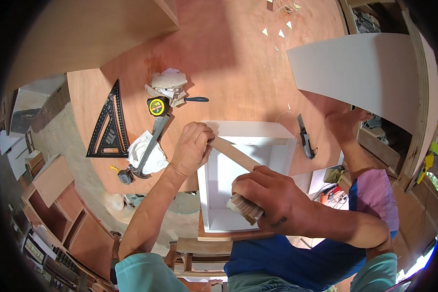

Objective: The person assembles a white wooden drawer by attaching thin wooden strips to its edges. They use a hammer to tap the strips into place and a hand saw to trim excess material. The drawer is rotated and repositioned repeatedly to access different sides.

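My left hand (pixel 193 147) is closed on the upper left end of a tan flat strip (pixel 236 155), above the left wall of a white open box (pixel 205 190). The strip runs slanting down to my right hand (pixel 282 199). That hand is wrapped round a pale, ridged, layered piece (pixel 246 208), whose kind I cannot make out; the fingers hide where the strip meets it. The box lies open side up at the near edge of the wooden table (pixel 258 87), and my right forearm crosses its near right corner.
Left of the box lie a hammer (pixel 153 146), a tape measure (pixel 158 106), a black triangle square (pixel 107 129) and white cloth (pixel 146 153). A utility knife (pixel 305 136) lies to the right. Another person's forearm (pixel 353 143) rests beside a white curved panel (pixel 360 73). A wooden cabinet (pixel 90 39) stands far left.
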